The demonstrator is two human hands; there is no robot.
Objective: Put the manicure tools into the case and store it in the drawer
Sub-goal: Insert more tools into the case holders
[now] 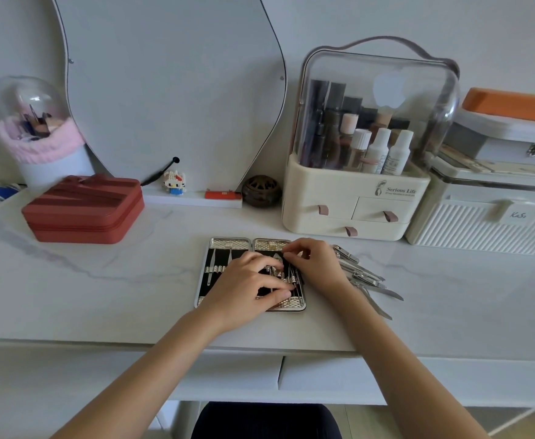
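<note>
Both my hands are down on the open manicure case, which lies flat on the white marbled tabletop, just in front of the cream cosmetic organizer. My left hand is spread across the middle and lower edge of the case, fingers curled and pressing on the tools already lined up in the right half. My right hand comes in from the other side, thumb and forefinger pinched together near the top of that same half; something thin and metal seems to sit between them, though I cannot tell for sure what it is. In the left half of the case a slim tool sits under its elastic loops. Just beside my right wrist, a loose pile of tools rests on the tabletop outside the case: clippers and pointed steel pieces fanned out. Below the tabletop edge, the drawer fronts are closed. Off to my left, a red zip pouch sits well apart.
</note>
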